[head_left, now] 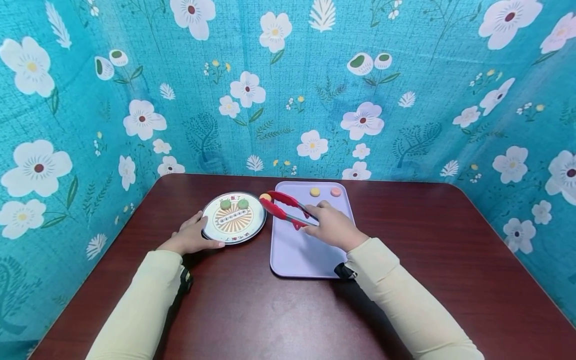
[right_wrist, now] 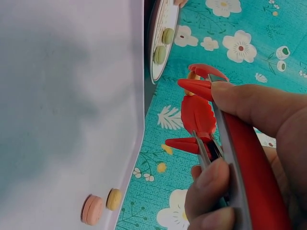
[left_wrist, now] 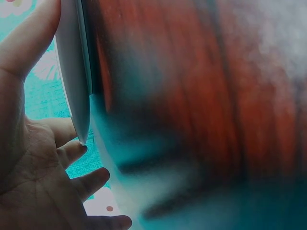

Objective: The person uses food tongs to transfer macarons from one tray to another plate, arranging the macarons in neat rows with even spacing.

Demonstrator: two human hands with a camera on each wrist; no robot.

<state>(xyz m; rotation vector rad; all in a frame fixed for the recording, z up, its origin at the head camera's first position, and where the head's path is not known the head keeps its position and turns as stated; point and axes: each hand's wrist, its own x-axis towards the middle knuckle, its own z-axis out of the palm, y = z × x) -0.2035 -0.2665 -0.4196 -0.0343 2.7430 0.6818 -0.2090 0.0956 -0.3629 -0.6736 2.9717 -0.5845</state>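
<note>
My right hand (head_left: 335, 226) grips a pair of red-and-steel tongs (head_left: 291, 216) over the lavender tray (head_left: 306, 257). Between the tong tips sits a yellow-orange macaron (head_left: 265, 197), held above the gap beside the plate; in the right wrist view the red tips partly cover this macaron (right_wrist: 193, 76). My left hand (head_left: 191, 236) holds the left rim of a round patterned plate (head_left: 234, 232), thumb along its near edge. The left wrist view shows the plate's edge (left_wrist: 76, 91) between thumb and fingers. Two green macarons (head_left: 225, 204) (head_left: 243, 204) lie on the plate's far side.
A yellow macaron (head_left: 314, 192) and a pink macaron (head_left: 335, 191) lie at the tray's far end. Tray and plate stand close together on a dark reddish-brown table (head_left: 427, 240). A turquoise flowered cloth (head_left: 288, 100) hangs behind the table and along its sides.
</note>
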